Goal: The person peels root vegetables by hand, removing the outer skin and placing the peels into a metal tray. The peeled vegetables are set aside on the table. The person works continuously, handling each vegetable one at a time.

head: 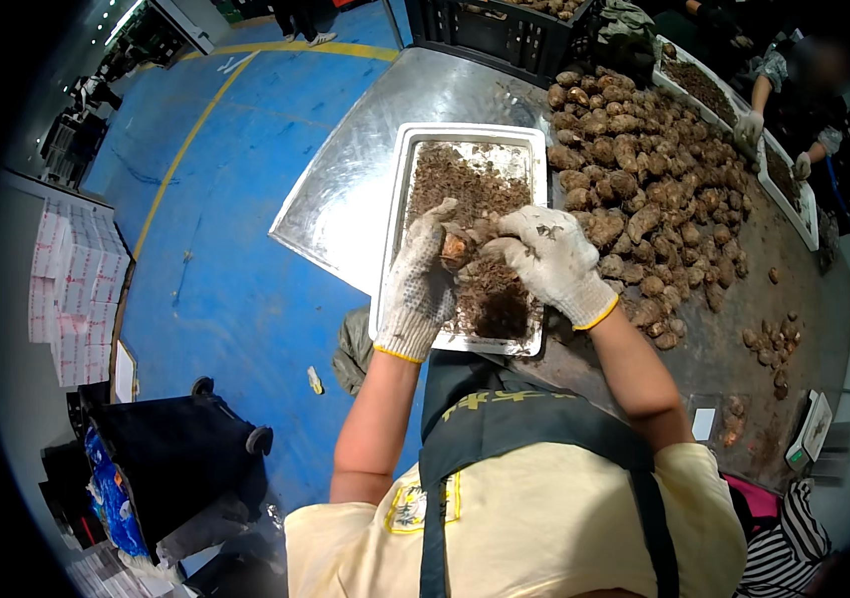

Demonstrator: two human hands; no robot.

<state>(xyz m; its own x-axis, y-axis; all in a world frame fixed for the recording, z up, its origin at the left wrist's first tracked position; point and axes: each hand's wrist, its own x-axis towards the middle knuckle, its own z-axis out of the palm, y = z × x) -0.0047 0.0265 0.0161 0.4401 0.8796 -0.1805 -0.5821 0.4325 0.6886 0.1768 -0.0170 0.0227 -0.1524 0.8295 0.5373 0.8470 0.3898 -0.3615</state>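
Note:
My left hand (pixel 421 280), in a dotted white knitted glove, holds a brown taro corm (pixel 456 250) with a pale orange cut end. From the other side, my right hand (pixel 548 250), gloved too and specked with dirt, has its bent fingers and thumb at the corm's fibrous end. Its fingertips are partly lost among the brown scraps. Both hands are over a white foam tray (pixel 472 133) strewn with brown peel and fibre (pixel 462 179). A dark patch (pixel 503 312) shows near the tray's close end.
Right of the tray, a large heap of taro corms (pixel 641 179) covers the metal table (pixel 342 187). A smaller pile (pixel 772 342) and a scale (pixel 810 430) are farther right. A black crate (pixel 484 41) stands behind. Across the table, a co-worker's gloved hands (pixel 750 131) are at another foam tray (pixel 806 217).

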